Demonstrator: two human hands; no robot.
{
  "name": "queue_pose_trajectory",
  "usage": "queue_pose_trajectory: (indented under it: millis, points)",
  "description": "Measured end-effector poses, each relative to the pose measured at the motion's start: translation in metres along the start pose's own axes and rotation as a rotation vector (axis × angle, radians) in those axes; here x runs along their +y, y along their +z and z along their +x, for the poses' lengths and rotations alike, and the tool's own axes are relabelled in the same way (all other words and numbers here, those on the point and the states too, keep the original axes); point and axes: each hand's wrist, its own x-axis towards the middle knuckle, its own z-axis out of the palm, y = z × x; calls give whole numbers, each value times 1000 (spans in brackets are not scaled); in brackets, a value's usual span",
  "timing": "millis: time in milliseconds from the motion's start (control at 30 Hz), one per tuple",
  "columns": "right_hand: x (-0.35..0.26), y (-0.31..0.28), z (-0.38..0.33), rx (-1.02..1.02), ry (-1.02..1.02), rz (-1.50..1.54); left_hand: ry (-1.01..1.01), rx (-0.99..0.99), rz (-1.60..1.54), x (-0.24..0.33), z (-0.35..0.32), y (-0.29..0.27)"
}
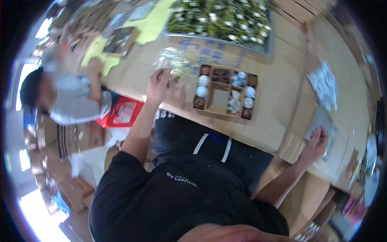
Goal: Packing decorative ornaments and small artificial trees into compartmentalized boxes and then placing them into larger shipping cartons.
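Tray of green sprigs w/ white buds (219, 18), red stool (121, 113), seated co-worker (64, 99), yellow sheets (151, 24).

Black short-sleeved T-shirt, loose fit, fabric creased over chest and belly. Small pale printed logo on shirt front, lettering blurred. Sleeves end above elbow; both forearms bare. Dark navy trousers or shorts below shirt hem. Two white drawstring cords hang from waistband, side by side, flat and wide. Strip of brighter blue at waistband between cords. Left hand (158, 84) bare, no glove, no watch or band visible at wrist. Right hand (316, 142) bare likewise, no ring discernible. Footwear out of view.
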Motion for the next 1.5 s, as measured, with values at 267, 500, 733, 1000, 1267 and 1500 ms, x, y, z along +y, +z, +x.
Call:
queue_pose_trajectory:
  millis: [267, 500, 733, 1000, 1267, 1500]
  points:
    - [-13, 10, 33, -146, -107, -192, 508, -35, 607, -12, -20, 31]
    - [-82, 222, 55, -594, -353, -111, 608, -35, 710, -15, -14, 34]
    - [-67, 376, 123, -781, -498, -573, 560, -35, 655, -22, -14, 41]
    - [-170, 340, 147, -1099, 228, 567, 513, -31, 671, -19, -12, 28]
    - [-182, 327, 146, -1072, 316, 576, 506, 0, 634, -21, -15, 29]
    - [-199, 302, 186, -1179, 290, 833, 515, 34, 597, -22, -14, 33]
